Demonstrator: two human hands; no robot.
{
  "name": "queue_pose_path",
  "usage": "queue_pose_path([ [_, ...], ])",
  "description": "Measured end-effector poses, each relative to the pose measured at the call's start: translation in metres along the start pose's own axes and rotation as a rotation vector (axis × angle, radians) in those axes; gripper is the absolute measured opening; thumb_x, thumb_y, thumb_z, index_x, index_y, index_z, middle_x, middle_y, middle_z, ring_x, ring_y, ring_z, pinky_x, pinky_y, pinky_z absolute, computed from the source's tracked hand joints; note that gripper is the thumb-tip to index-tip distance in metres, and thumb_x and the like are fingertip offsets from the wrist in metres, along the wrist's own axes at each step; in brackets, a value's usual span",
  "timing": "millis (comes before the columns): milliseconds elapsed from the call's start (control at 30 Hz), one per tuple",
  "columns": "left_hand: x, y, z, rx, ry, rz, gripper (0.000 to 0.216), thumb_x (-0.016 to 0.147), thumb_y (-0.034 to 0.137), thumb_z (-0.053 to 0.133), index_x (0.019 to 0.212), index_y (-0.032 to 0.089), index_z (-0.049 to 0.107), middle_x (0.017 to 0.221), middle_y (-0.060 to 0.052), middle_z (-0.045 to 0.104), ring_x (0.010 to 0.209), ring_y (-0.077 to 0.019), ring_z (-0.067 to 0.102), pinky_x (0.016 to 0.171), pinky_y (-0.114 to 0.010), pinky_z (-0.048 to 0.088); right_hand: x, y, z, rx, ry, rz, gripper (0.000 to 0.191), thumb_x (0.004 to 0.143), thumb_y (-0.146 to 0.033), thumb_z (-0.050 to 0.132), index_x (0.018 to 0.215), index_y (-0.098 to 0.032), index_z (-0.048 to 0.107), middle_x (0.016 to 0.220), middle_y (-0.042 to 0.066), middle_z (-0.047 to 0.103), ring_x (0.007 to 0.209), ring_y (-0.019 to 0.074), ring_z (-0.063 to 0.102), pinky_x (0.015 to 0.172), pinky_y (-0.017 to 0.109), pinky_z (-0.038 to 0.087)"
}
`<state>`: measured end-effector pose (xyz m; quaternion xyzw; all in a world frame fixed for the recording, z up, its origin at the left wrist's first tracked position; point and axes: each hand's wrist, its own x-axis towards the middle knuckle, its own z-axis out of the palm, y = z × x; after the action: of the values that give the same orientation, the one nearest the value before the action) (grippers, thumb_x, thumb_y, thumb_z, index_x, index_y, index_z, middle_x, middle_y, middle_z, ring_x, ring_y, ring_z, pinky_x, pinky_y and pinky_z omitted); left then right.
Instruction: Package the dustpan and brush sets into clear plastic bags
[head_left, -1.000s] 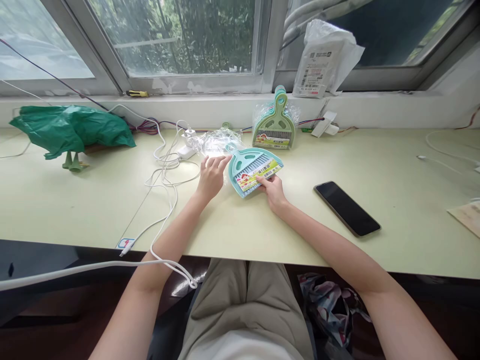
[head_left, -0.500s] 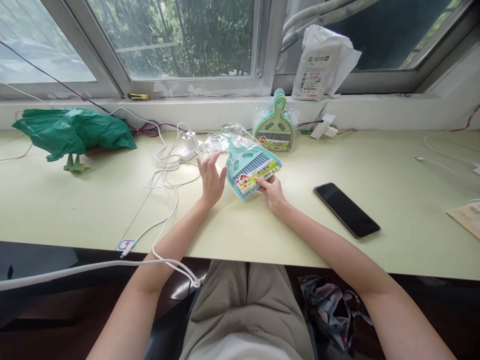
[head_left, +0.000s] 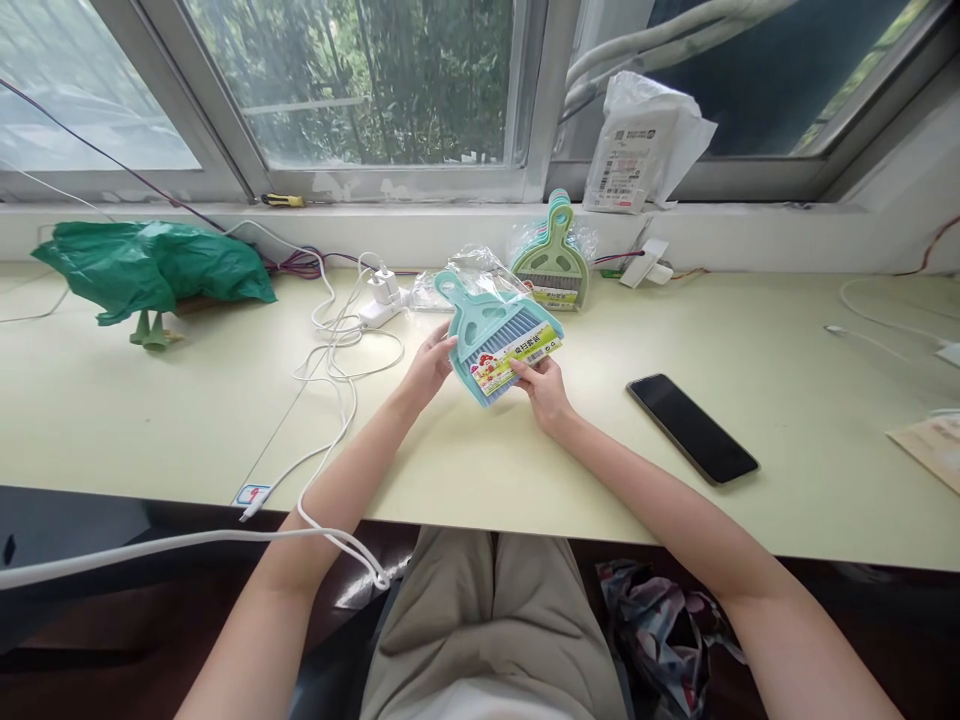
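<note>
Arms [head_left: 364, 460] slant inward to 1 turquoise dustpan [head_left: 484, 318], left hand [head_left: 429, 368] gripping its left edge, right hand [head_left: 549, 398] pinching its lower edge.

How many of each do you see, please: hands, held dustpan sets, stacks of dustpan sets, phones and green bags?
Hands: 2 (left hand, right hand)
Held dustpan set: 1
Stack of dustpan sets: 1
Phone: 1
Green bag: 1
Total: 6

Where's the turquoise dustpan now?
Head view, near the middle: the turquoise dustpan is held between the left hand and right hand, nearer the person than the green dustpan.
</note>
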<state>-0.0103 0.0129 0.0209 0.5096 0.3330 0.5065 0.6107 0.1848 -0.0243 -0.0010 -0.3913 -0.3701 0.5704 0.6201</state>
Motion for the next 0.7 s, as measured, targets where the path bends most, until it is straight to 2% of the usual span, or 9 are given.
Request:
queue_pose_path([
  [133, -0.003, -0.004, 0.004, -0.055, -0.043, -0.028, 0.053, 0.08, 0.039, 0.067, 0.129, 0.023, 0.053, 0.121, -0.004, 0.067, 0.106, -0.0186, 0.065, 0.093, -0.032, 0.051, 0.001, -0.001, -0.001, 0.011, 0.045, -0.028, 0.044, 0.062, -0.034, 0.082, 0.096, -0.022, 0.057, 0.104, 0.004, 0.07, 0.099, 0.0201, 0.067, 0.084, 0.036, 0.059],
  [300, -0.005, -0.011, 0.011, -0.109, -0.157, -0.149, 0.046, 0.079, 0.035, 0.07, 0.12, 0.019, 0.059, 0.123, -0.008, 0.067, 0.115, -0.0227, 0.062, 0.102, -0.038, 0.047, 0.003, -0.001, -0.002, 0.016, 0.072, -0.036, 0.047, 0.061, -0.033, 0.082, 0.098, -0.022, 0.056, 0.106, 0.004, 0.069, 0.099, 0.0204, 0.067, 0.083, 0.036, 0.06],
  [500, -0.007, -0.015, 0.015, -0.102, -0.112, -0.165, 0.048, 0.079, 0.036, 0.069, 0.124, 0.02, 0.058, 0.125, -0.009, 0.066, 0.117, -0.0257, 0.062, 0.104, -0.044, 0.047, 0.006, -0.004, -0.005, -0.007, 0.026, -0.002, 0.041, 0.062, -0.032, 0.083, 0.093, -0.02, 0.059, 0.104, 0.004, 0.071, 0.096, 0.0211, 0.069, 0.084, 0.038, 0.061],
  [700, -0.008, -0.017, 0.016, -0.048, -0.088, -0.166, 0.055, 0.077, 0.035, 0.071, 0.128, 0.021, 0.055, 0.129, -0.009, 0.064, 0.118, -0.0266, 0.061, 0.1, -0.044, 0.051, 0.016, -0.009, -0.014, -0.048, -0.048, 0.094, 0.035, 0.064, -0.027, 0.085, 0.091, -0.017, 0.065, 0.102, 0.007, 0.074, 0.093, 0.0232, 0.071, 0.088, 0.043, 0.06],
])
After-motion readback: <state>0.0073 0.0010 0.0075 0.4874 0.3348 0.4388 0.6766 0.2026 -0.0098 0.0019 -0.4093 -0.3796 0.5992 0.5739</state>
